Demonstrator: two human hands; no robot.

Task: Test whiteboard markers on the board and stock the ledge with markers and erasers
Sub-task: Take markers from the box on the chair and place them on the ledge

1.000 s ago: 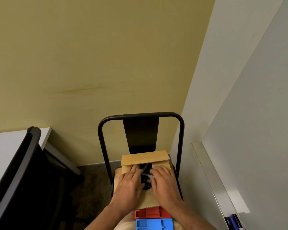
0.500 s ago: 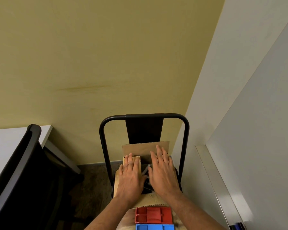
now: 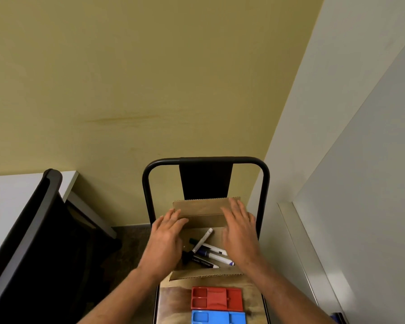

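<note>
Parted since before, spread left hand [image 3: 165, 239] and right hand [image 3: 240, 230] expose markers [image 3: 208, 250] inside the cardboard box [image 3: 204, 212].

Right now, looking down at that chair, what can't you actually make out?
- Markers in the cardboard box, head view: exact count unclear; the left hand and right hand cover the box's sides.
- Marker labels: too small to read.
- Blue eraser: cut off by the bottom edge.
- Whiteboard ledge: runs out of frame.

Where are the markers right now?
The markers lie in a loose pile inside the open cardboard box on the chair seat, low in the head view, between the left hand and right hand, just beyond the red eraser.
</note>
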